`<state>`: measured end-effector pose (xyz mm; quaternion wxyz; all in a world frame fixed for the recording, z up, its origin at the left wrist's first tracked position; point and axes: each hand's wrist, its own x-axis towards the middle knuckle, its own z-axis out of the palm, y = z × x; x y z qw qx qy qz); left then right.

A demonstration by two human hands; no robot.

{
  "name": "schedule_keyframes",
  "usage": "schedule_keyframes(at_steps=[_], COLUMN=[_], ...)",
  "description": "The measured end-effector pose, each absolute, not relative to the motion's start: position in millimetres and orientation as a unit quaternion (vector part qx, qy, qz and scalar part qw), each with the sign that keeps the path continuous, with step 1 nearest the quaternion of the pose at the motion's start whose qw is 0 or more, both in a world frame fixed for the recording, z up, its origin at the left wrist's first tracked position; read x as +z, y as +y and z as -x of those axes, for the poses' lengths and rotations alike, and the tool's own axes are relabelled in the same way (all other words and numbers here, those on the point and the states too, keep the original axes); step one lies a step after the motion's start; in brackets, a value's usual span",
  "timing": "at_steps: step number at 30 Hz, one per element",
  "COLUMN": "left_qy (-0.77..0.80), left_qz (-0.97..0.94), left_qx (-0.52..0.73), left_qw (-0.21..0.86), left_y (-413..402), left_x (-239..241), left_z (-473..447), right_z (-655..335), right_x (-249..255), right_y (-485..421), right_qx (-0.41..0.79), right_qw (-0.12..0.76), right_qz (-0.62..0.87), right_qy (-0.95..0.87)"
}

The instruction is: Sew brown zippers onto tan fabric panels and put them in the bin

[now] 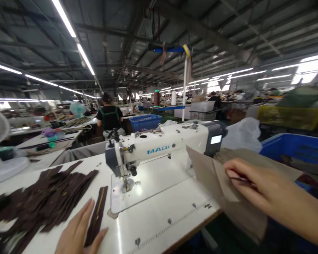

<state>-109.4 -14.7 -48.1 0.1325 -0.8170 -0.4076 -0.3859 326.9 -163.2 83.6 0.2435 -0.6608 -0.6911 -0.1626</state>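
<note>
My left hand (pixel 78 231) lies low at the left of the sewing table, fingers stretched and thumb apart. Between its fingers and thumb is a dark brown zipper strip (pixel 97 213) with yellowish teeth; whether the hand touches it I cannot tell. Over the table's right edge, my right hand (pixel 250 181) is closed on a taupe fabric piece (pixel 210 176), which hangs down folded and slightly blurred. Something small and dark shows between the right fingers, too unclear to name. The white sewing machine (pixel 159 144) stands between my hands, with its needle area lit.
A pile of brown zipper strips (pixel 50 197) covers the table's left side. More taupe fabric (pixel 270 164) lies at the right, beside a blue crate (pixel 296 144). Left stands a white fan (pixel 5 165). A thread stand (pixel 184 84) rises behind the machine; a co-worker (pixel 110 116) is beyond.
</note>
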Motion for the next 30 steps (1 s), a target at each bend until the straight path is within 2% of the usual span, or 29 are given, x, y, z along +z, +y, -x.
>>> schedule_keyframes(at_steps=[2,5,7,10,12,13,17,20,26,30], left_qy=[-0.420,-0.357,-0.279,-0.230,-0.234,-0.239,-0.242,-0.235,-0.280,-0.332], left_qz=[0.807,0.814,0.878,0.954,0.960,0.958,0.940,0.932,0.918,0.883], left_qx=[-0.402,-0.453,-0.385,-0.194,-0.154,-0.157,-0.239,-0.273,-0.264,-0.296], left_qw=[0.101,0.064,0.048,-0.003,-0.021,-0.022,0.029,0.034,-0.096,-0.150], left_y=[-45,-79,-90,-91,-89,-89,-95,-98,-77,-61], left_x=[-24,-2,0,-14,-30,-38,-62,-61,-36,-33], left_z=[96,70,54,35,26,24,17,14,10,19], right_z=[-297,-275,-267,-256,-247,-242,-218,-204,-204,-230], right_x=[89,65,35,-4,-22,-29,-58,-65,-52,-65], right_y=[-153,-102,-61,-30,-42,-57,-127,-146,-122,-124], right_qx=[-0.057,0.062,0.077,0.060,0.025,0.006,-0.134,-0.207,-0.104,-0.053], right_qw=[0.283,0.237,0.211,0.203,0.213,0.221,0.203,0.217,0.250,0.270], right_qz=[0.617,0.621,0.631,0.655,0.657,0.647,0.431,0.399,0.448,0.492], right_qy=[-0.732,-0.745,-0.742,-0.725,-0.723,-0.730,-0.869,-0.867,-0.852,-0.826])
